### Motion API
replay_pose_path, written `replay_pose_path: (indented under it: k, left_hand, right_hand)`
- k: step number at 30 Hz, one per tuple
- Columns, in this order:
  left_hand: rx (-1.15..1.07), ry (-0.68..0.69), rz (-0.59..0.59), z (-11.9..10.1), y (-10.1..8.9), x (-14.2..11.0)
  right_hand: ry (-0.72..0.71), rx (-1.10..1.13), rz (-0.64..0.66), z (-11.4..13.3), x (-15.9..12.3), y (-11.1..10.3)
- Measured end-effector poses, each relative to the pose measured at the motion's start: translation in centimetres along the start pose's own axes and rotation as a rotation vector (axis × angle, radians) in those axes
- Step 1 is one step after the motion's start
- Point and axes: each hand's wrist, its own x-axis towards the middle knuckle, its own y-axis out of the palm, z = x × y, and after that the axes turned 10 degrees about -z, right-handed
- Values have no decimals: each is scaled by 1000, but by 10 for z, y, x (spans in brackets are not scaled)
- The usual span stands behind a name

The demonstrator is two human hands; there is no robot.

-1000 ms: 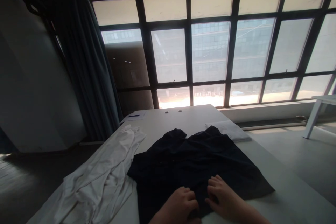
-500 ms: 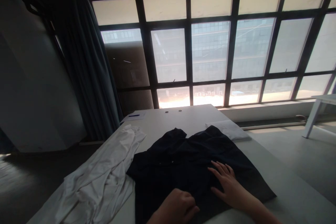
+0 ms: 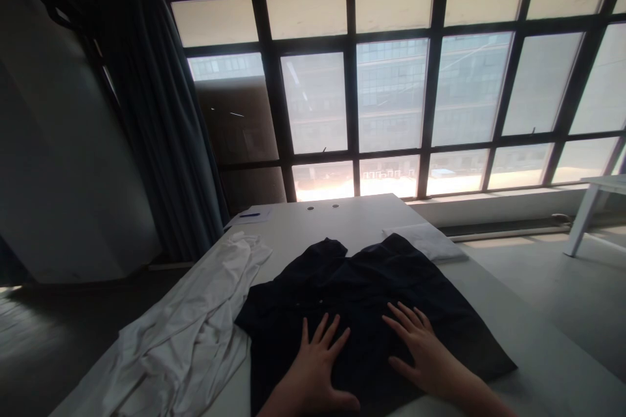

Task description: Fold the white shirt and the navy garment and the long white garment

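A dark navy garment point(image 3: 362, 280) lies spread out on a white table point(image 3: 362, 215); what kind of garment it is I cannot tell. Two small pale spots, perhaps buttons, show on its left half. My left hand point(image 3: 315, 361) rests on the lower middle of the cloth, fingers spread. To its right, my right hand point(image 3: 415, 342) also lies on the cloth, open with the fingers apart. Neither hand grips anything.
Along the table's left side lies a crumpled white garment point(image 3: 195, 332). A folded white cloth point(image 3: 430, 242) sits beyond the dark one at right. At the far left corner is paper with a dark pen point(image 3: 250, 215). Another white table point(image 3: 587, 208) stands at right.
My left hand has gone from curled to spread flat on the cloth, reaching slightly farther forward. My right hand has shifted a little down and left, still open.
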Motion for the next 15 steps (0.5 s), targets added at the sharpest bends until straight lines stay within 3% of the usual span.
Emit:
replay_pose_path:
  k: [4,7,10,15]
  left_hand:
    - [15,8,-6,0,0,0]
    - [26,-21,-45,9,-3,-3]
    - [81,-100,-117,31,-7,-9]
    - [190,-181,-189,77,-13,-26]
  right_hand:
    - [-88,65,85,21,0,3]
    - [-53,71,116,16,-1,4]
    - [22,20,79,-13,-4,3]
    - [204,-144,-12,-86,-19,-4]
